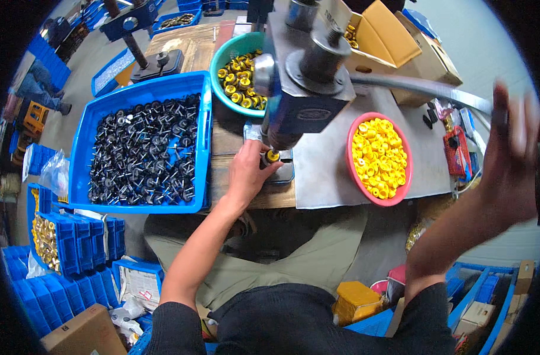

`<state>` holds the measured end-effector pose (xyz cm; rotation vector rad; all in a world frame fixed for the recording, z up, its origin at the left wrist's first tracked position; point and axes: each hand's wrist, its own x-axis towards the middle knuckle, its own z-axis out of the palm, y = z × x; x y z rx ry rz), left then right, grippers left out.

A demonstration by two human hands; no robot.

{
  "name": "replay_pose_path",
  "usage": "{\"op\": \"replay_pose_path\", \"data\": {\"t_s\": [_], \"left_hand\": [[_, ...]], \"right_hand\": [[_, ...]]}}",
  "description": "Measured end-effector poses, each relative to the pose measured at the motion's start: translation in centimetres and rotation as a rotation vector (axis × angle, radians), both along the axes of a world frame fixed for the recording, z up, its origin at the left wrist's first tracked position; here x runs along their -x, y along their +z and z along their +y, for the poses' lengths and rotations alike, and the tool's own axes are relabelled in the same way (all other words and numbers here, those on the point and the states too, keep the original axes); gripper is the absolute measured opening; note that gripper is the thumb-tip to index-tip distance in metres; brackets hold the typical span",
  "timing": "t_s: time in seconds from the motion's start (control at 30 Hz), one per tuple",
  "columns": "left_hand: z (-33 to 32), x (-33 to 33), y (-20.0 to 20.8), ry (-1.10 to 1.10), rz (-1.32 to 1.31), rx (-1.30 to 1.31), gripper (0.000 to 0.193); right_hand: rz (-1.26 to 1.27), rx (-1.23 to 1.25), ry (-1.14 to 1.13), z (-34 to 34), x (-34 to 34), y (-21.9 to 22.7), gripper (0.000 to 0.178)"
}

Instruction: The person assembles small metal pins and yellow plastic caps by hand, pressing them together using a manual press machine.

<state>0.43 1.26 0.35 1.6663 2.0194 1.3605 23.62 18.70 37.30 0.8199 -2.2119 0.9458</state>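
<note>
My left hand [246,171] rests near the desk's [181,47] front edge, fingers pinching a yellow cap [273,155] seated under the press [302,77] ram. My right hand [512,154] is raised off the right edge, blurred, fingers wrapped around the press lever [412,86]. A blue tray [81,160] of black parts fills the left corner, overhanging the front edge. A red bowl [348,160] of yellow caps sits on a grey mat [323,171] just right of the press; a teal bowl [222,59] lies behind. Free space is a narrow strip between tray and press.
</note>
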Motion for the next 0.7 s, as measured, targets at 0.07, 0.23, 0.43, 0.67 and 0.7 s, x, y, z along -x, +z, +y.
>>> {"op": "replay_pose_path", "data": {"t_s": [0.07,0.23,0.43,0.67,0.7], "left_hand": [[-0.1,0.2,-0.4,0.010,-0.020,-0.022,0.042],[-0.2,0.2,-0.3,0.016,-0.051,0.036,0.042],[0.0,0.1,-0.2,-0.024,-0.023,0.061,0.050],[0.0,-0.2,0.1,-0.018,0.039,0.054,0.042],[0.1,-0.1,0.2,-0.022,0.039,0.055,0.042]], "right_hand": [[-0.100,0.548,-0.239,-10.0,-3.4,-4.8,0.050],[0.060,0.734,-0.975,-19.7,-5.6,-17.7,0.054],[0.035,0.378,-1.190,-17.9,-4.4,-30.3,0.047],[0.080,0.288,-0.921,-17.3,-6.3,-24.5,0.030],[0.169,0.349,-0.770,-16.8,-5.7,-20.0,0.024]]}}
